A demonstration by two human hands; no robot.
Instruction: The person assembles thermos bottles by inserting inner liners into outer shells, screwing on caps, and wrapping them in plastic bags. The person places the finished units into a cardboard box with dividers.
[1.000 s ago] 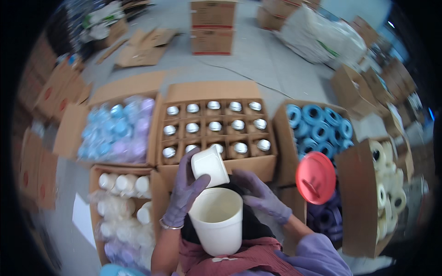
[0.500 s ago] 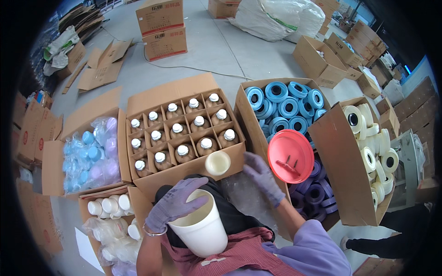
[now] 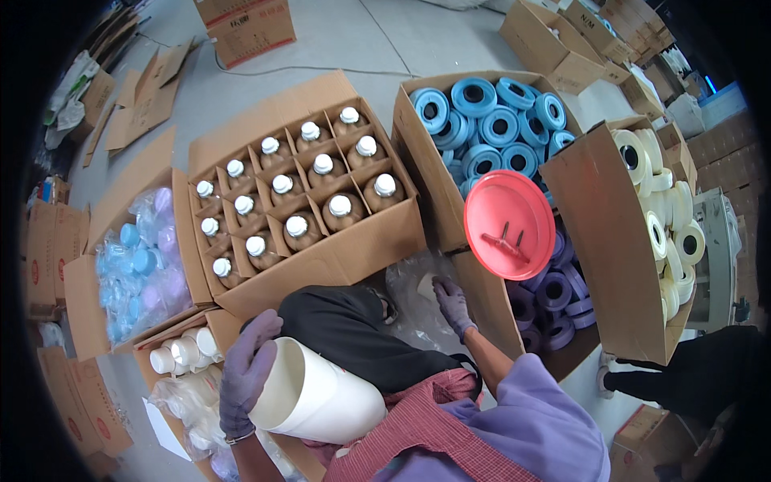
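A large white plastic tub (image 3: 325, 398) lies tilted across my lap, its mouth facing left. My left hand (image 3: 247, 376), in a grey-purple glove, is open beside the tub's mouth with its fingers stretched upward. Low between the bottle box and the ring box, my gloved right hand (image 3: 454, 308) is closed at a small off-white cup (image 3: 428, 287), only part of which shows. Crumpled clear plastic (image 3: 414, 301) spreads around and beneath that hand. A round red tray (image 3: 511, 213) holding small dark pointed tools (image 3: 506, 243) sits over the ring box to the right.
Ahead stands a divided carton (image 3: 321, 261) of brown bottles with white caps. Blue rings (image 3: 482, 161), purple rings (image 3: 554, 291) and cream rings (image 3: 658, 233) fill boxes at right. Bagged caps (image 3: 144, 261) and white lidded containers (image 3: 185, 351) are at left. Another person's dark-clothed leg (image 3: 666, 369) shows at right.
The tub has tipped further onto its side. My left hand has moved left and down, off its rim. My right hand has lowered to the off-white cup, which has shifted right. The view has shifted.
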